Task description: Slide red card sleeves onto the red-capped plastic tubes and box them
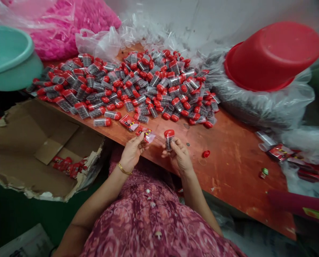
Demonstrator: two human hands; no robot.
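Note:
My left hand [131,151] is closed on a small red printed packet [146,134] at the near edge of the orange table [229,164]. My right hand [179,155] grips a small clear vial with a red cap [169,138], held upright just right of the packet. A second red packet [129,122] lies on the table just beyond my left hand. A big heap of the same red-capped vials [138,85] covers the table further back. One loose red cap [206,154] lies right of my right hand.
A torn cardboard box [28,153] with red packets inside sits at lower left. A teal basin [6,60] and a pink bag [68,25] stand at the back left. A red basin [271,53] rests upside down on a plastic bag of dark material at right. More red packets [290,155] lie far right.

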